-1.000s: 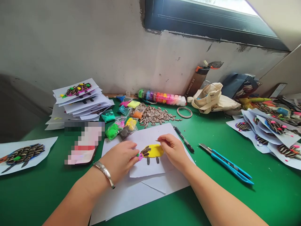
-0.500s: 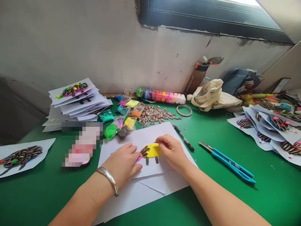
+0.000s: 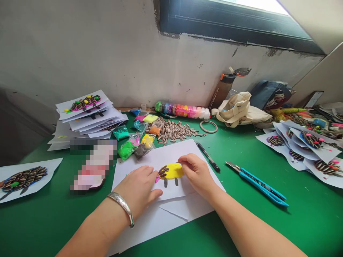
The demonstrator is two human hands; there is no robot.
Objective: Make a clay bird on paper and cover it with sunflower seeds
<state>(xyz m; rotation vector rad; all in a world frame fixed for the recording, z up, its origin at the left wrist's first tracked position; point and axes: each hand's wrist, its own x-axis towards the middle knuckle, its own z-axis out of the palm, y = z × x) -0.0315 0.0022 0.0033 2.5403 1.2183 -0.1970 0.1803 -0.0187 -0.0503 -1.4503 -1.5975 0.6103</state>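
My left hand [image 3: 140, 185], with a silver bangle at the wrist, lies flat on the white paper [image 3: 184, 192], fingers stretched out beside the clay figure. That figure has a yellow clay body [image 3: 174, 171], a pink part at its left end, partly hidden by my fingers, and two dark legs [image 3: 165, 182] below. Several sunflower seeds [image 3: 163, 172] overlap on the left part of the body. At its right end my right hand [image 3: 195, 173] is closed in a pinch on a sunflower seed [image 3: 178, 162], of which only a dark tip shows.
Behind the paper are a seed pile [image 3: 177, 130], bags of coloured clay [image 3: 127, 150] and a tape roll [image 3: 208, 126]. A pen [image 3: 208, 157] and blue utility knife [image 3: 261, 185] lie right. Stacked seed pictures stand left [image 3: 88, 117] and right [image 3: 302, 142].
The view has shifted slightly. My left hand has drawn back a little to the left, showing more of the pink part. My right hand keeps its pinch near the yellow body.
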